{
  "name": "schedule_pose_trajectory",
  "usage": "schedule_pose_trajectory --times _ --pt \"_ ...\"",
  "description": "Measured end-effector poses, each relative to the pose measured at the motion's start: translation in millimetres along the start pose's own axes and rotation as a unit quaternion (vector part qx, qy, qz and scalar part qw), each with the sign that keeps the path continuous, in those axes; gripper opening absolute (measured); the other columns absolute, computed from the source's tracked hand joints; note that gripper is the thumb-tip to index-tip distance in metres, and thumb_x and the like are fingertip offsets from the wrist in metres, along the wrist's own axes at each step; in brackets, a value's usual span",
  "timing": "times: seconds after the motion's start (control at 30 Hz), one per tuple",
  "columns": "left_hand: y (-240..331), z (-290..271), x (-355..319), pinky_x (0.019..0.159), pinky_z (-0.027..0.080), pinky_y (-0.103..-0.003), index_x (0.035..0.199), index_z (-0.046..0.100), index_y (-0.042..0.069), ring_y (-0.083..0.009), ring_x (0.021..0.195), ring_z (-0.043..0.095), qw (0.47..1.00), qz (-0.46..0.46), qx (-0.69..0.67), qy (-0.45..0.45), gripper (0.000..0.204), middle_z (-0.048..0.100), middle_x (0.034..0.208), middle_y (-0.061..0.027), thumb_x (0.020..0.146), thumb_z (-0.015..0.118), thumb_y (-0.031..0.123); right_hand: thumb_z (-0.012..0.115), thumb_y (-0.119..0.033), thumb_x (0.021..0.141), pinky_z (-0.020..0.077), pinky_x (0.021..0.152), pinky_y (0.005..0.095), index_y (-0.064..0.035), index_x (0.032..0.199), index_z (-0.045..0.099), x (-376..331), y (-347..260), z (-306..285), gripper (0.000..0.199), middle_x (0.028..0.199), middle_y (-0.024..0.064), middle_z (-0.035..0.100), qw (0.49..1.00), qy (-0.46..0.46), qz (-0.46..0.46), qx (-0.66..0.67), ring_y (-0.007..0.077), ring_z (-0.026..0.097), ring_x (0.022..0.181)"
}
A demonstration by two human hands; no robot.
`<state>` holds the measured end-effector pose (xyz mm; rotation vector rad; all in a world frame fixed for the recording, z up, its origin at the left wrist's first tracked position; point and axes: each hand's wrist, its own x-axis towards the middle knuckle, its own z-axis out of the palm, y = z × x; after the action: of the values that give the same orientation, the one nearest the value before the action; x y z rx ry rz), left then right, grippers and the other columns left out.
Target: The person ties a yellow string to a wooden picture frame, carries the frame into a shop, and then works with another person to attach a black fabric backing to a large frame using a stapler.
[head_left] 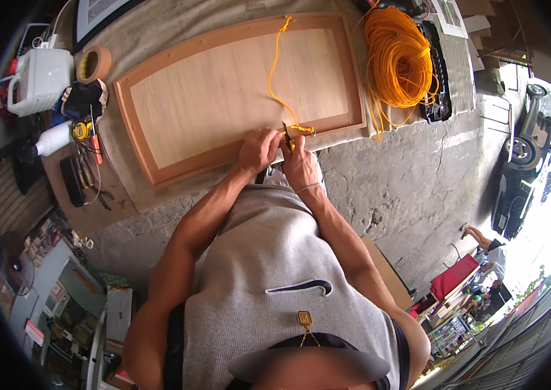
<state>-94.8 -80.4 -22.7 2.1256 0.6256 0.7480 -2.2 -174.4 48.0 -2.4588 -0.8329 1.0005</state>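
Observation:
On the table lies a shallow wooden panel point(204, 91) with a raised brown border and one curved long side. A yellow cord point(274, 71) is knotted at its far border and runs loosely across to a metal fitting point(312, 131) on the near border. My left hand point(260, 151) is closed at the near border, its fingertips pinching the short end of this cord. Right beside it, my right hand point(301, 166) grips a small dark, pointed tool point(286, 133) with a yellow part, upright against the cord. My fingers hide most of the tool, so its exact kind does not show.
A large coil of yellow cord point(398, 58) sits right of the panel. At left are a tape roll point(94, 64), a white jug point(42, 81), a tape measure point(81, 130) and several hand tools point(85, 172). Concrete floor point(379, 188) runs toward a parked vehicle point(529, 162).

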Motion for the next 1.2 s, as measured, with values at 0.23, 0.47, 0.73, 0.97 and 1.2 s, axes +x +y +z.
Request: schedule_pose_trajectory --times 0.23,0.47,0.73,0.97,1.2 --pt "1 -5 -5 0.065 0.044 -0.041 0.088 0.058 0.004 -0.0318 0.07 0.055 0.993 -0.119 -0.003 0.011 0.011 0.058 0.077 -0.013 0.092 0.053 0.013 0.05 -0.003 0.084 0.0469 0.06 0.0483 -0.0029 0.112 0.04 -24 52 -6 0.029 0.074 0.0239 0.06 0.971 0.14 -0.009 0.193 0.0437 0.061 0.067" --pt "-10 7 4 0.065 0.043 -0.042 0.083 0.057 0.005 -0.0323 0.07 0.054 0.998 -0.052 0.037 -0.007 0.015 0.056 0.074 -0.0121 0.092 0.054 0.016 0.052 0.001 0.075 0.0442 0.086 0.047 -0.0024 0.122 0.045 83 78 -98 0.047 0.107 0.0255 0.056 0.939 0.323 -0.105 0.055 0.0438 0.053 0.103" --pt "-10 4 9 0.059 0.041 -0.041 0.079 0.056 0.004 -0.0313 0.066 0.052 0.993 -0.071 0.091 -0.028 0.021 0.053 0.069 -0.0117 0.093 0.054 0.018 0.053 -0.012 0.079 0.0453 0.083 0.0413 -0.0123 0.125 0.052 185 98 -136 0.046 0.107 0.0107 0.055 0.926 0.241 -0.215 -0.197 0.0281 0.056 0.1" --pt "0 20 21 0.057 0.045 -0.038 0.087 0.064 -0.001 -0.0302 0.066 0.058 0.996 -0.036 0.069 0.049 0.016 0.06 0.075 -0.0145 0.091 0.06 0.014 0.062 -0.018 0.073 0.0445 0.082 0.0386 -0.0078 0.125 0.051 152 123 -139 0.054 0.105 0.0103 0.054 0.883 0.384 -0.255 -0.09 0.0263 0.054 0.099" --pt "116 159 59 0.063 0.051 -0.029 0.091 0.066 -0.004 -0.0198 0.069 0.062 0.993 -0.034 0.02 -0.107 0.017 0.067 0.079 -0.0122 0.086 0.067 0.012 0.064 -0.009 0.073 0.0491 0.075 0.0431 -0.0072 0.102 0.059 65 246 -164 0.029 0.094 0.0133 0.055 0.902 0.252 -0.314 0.159 0.0342 0.057 0.087"
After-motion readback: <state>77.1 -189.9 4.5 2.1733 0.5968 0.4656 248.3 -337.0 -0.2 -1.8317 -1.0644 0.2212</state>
